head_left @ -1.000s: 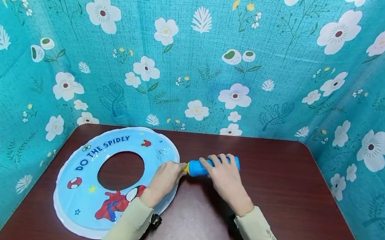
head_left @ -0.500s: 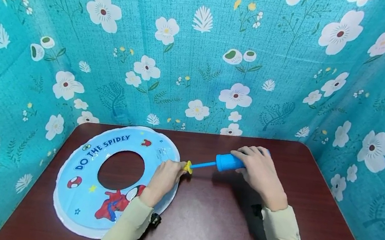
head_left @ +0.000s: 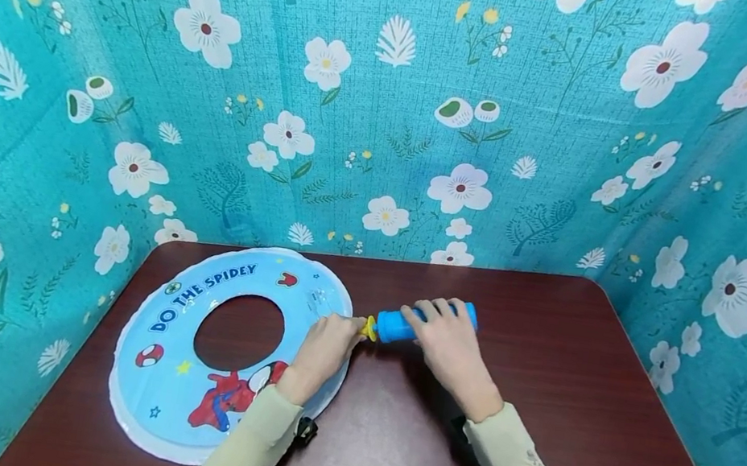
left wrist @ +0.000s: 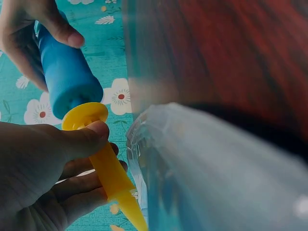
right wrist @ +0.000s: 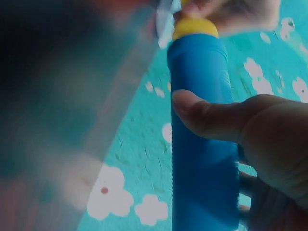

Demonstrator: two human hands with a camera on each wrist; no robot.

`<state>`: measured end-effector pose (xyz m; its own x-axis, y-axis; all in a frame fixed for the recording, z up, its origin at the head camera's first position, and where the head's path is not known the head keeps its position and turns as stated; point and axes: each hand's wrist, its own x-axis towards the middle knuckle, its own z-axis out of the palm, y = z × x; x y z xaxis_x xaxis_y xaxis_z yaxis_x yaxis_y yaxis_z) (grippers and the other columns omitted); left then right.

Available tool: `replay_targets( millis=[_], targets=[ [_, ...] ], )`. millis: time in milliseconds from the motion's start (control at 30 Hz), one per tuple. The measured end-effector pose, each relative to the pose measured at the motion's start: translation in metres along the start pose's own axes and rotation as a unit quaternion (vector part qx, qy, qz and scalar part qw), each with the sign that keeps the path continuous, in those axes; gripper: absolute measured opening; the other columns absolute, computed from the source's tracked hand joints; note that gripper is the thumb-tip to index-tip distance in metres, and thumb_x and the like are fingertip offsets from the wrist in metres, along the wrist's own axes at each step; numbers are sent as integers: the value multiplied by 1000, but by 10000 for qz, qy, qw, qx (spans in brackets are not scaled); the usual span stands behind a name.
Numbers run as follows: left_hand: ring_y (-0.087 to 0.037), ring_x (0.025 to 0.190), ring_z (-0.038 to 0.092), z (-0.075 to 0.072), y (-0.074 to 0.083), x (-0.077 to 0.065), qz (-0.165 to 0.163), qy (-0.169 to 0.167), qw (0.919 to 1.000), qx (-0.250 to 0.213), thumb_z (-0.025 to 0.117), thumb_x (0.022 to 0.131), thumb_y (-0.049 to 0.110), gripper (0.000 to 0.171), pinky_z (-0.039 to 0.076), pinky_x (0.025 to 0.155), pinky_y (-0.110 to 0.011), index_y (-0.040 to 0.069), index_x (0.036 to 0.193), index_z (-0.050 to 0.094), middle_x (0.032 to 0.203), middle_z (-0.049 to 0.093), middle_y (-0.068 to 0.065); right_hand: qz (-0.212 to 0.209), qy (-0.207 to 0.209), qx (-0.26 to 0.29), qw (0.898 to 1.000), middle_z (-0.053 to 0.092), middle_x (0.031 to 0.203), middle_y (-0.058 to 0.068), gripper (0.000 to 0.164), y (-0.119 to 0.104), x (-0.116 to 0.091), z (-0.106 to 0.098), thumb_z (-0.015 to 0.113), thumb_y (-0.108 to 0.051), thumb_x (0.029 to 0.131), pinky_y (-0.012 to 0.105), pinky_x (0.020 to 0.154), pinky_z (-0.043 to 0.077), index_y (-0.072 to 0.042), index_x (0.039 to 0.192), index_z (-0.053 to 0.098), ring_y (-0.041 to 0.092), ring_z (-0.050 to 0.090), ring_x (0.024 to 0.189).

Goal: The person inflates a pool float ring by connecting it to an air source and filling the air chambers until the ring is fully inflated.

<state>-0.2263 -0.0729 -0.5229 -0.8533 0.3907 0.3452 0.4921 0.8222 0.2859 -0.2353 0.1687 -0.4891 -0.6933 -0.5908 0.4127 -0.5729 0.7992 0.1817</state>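
A hand air pump with a blue barrel and a yellow nozzle end is held between both hands. My left hand pinches the yellow end between thumb and fingers, right at the swim ring's edge. Around the barrel curl the fingers of my right hand, its thumb lying along the blue side in the right wrist view. A short gap with a bit of blue rod shows between barrel and yellow flange in the left wrist view. The pale blue swim ring, with cartoon print, lies under my left forearm.
The dark red-brown table carries the ring on its left side. A teal flowered cloth hangs behind the table and along both sides.
The right hand pulled the barrel out to the right, baring a long blue rod, then slid it back left close to the yellow end. The left hand stays at the ring's edge.
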Motion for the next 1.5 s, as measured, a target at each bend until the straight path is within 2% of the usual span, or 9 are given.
replay_targets(
  millis=[200, 367, 500, 600, 733, 967, 1167, 1333, 1500],
  targets=[
    [-19, 74, 72, 0, -1, 0, -82, -86, 9999, -126, 74, 102, 17, 9, 56, 65, -29, 10, 96, 74, 80, 74, -4, 8, 14, 121, 9999, 74, 128, 9, 57, 2, 0, 3, 95, -24, 82, 52, 103, 52, -19, 135, 74, 31, 68, 114],
    [-18, 71, 69, 0, -3, -1, -75, -47, 9998, -170, 71, 104, 16, 14, 54, 64, -27, 9, 92, 72, 76, 70, -3, 306, -164, 380, 9987, 74, 129, 9, 60, 27, -4, -11, 97, -22, 79, 55, 107, 48, -20, 135, 75, 34, 67, 118],
    [-20, 72, 71, 0, -4, -1, -69, -16, 9999, -95, 72, 104, 16, 12, 57, 65, -28, 10, 93, 72, 78, 72, -3, 598, -187, 549, 9965, 74, 129, 10, 65, 47, -10, -26, 100, -18, 74, 58, 107, 46, -19, 134, 76, 36, 66, 120],
    [-21, 74, 73, 0, -4, -1, -71, 1, 10000, -36, 74, 102, 16, 9, 59, 66, -30, 11, 94, 73, 81, 75, -4, 635, -192, 556, 9962, 74, 129, 10, 67, 55, -12, -32, 101, -19, 72, 58, 105, 46, -19, 134, 76, 36, 66, 121],
    [-21, 76, 74, 1, -4, 0, -73, 35, 10000, -21, 76, 101, 16, 7, 60, 68, -32, 11, 96, 74, 83, 76, -5, 476, -219, 449, 9976, 74, 128, 11, 65, 49, -9, -30, 100, -19, 74, 58, 104, 46, -18, 134, 76, 36, 66, 119],
    [-20, 76, 74, 5, 2, 5, 32, -29, 10000, -4, 73, 103, 18, 9, 60, 67, -31, 11, 98, 75, 84, 76, -4, 185, -203, 139, 9995, 73, 129, 11, 59, 18, -6, -12, 96, -25, 82, 55, 105, 49, -20, 136, 74, 33, 68, 116],
    [-21, 78, 75, 6, 5, 8, -93, -159, 9998, -40, 74, 102, 17, 8, 59, 66, -31, 11, 99, 76, 84, 77, -5, 83, -24, 76, 9999, 73, 127, 9, 57, 3, -5, 1, 95, -24, 83, 53, 104, 50, -22, 135, 74, 31, 68, 115],
    [-19, 77, 73, 2, 1, 6, -110, -194, 9995, -210, 73, 103, 17, 8, 59, 67, -29, 10, 99, 76, 85, 77, -4, 254, -304, 178, 9991, 73, 129, 9, 59, 11, -4, -13, 95, -26, 82, 54, 105, 49, -22, 137, 74, 32, 67, 117],
    [-18, 78, 73, -3, -2, 2, -266, -238, 9991, -226, 72, 103, 18, 8, 60, 69, -30, 11, 103, 77, 91, 79, -4, 681, -463, 432, 9957, 75, 129, 11, 61, 34, -8, -34, 97, -23, 79, 58, 108, 44, -20, 136, 75, 35, 67, 119]
  ],
)
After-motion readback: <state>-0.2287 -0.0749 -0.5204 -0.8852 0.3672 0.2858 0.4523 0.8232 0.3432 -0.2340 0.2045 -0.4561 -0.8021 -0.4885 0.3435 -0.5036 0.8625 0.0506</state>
